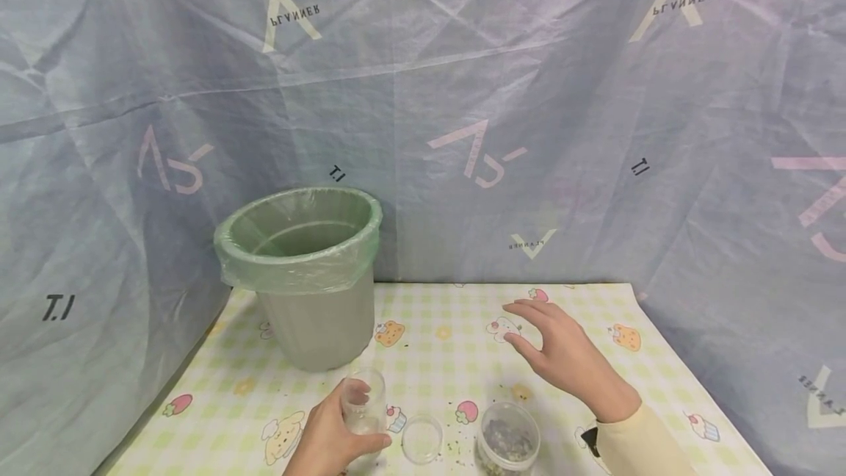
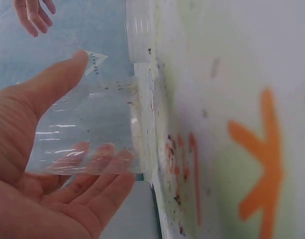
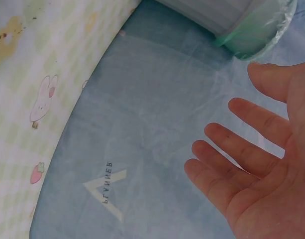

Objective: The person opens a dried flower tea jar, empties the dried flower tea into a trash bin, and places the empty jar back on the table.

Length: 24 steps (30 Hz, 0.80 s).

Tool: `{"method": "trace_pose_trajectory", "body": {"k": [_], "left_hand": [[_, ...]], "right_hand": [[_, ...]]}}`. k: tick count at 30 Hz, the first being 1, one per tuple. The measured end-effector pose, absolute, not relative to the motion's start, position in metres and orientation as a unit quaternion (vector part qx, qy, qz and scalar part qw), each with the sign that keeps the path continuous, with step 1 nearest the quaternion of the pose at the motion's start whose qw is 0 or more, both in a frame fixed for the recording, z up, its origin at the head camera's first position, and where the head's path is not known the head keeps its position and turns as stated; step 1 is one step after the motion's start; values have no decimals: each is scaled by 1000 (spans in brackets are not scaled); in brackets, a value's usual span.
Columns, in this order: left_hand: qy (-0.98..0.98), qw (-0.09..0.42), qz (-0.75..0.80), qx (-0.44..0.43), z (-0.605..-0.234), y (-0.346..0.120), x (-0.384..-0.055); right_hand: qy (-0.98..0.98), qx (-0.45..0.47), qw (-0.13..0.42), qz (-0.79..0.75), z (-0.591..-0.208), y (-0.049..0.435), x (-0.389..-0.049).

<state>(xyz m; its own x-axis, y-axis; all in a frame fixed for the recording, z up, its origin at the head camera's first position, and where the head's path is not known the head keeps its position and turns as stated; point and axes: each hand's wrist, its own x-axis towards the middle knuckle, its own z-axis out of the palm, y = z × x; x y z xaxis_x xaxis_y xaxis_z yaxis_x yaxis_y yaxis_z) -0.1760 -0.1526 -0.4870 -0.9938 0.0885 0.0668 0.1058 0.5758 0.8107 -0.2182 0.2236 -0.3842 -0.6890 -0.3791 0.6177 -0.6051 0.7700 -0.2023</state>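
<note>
My left hand (image 1: 333,432) is round a clear plastic jar (image 1: 363,406) standing on the table, its fingers behind the jar and its thumb across the near side. Fingertips show through the jar wall in the left wrist view, where small dark specks cling near its base. A clear round lid (image 1: 423,439) lies just right of this jar. Further right stands a second clear jar (image 1: 509,435) with dark grey and greenish contents. My right hand (image 1: 562,351) is raised beyond that jar, fingers spread and holding nothing, as the right wrist view also shows.
A grey bin (image 1: 317,329) lined with a green plastic bag (image 1: 297,274) stands at the back left. Dark crumbs are scattered on the patterned tablecloth (image 1: 449,366) around the lid. A printed grey-blue cloth (image 1: 423,131) hangs behind and at both sides.
</note>
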Motion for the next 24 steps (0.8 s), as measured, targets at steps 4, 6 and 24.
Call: {"method": "trace_pose_trajectory", "body": {"k": [4, 6, 24], "left_hand": [[-886, -4, -460, -59, -489, -153, -176], [-886, -10, -459, -61, -490, -153, -176], [-891, -32, -447, -73, -491, -160, -178]], "right_hand": [[-901, 264, 283, 196, -388, 231, -213], [-904, 255, 280, 198, -389, 234, -211], [-917, 211, 266, 210, -397, 255, -195]]}}
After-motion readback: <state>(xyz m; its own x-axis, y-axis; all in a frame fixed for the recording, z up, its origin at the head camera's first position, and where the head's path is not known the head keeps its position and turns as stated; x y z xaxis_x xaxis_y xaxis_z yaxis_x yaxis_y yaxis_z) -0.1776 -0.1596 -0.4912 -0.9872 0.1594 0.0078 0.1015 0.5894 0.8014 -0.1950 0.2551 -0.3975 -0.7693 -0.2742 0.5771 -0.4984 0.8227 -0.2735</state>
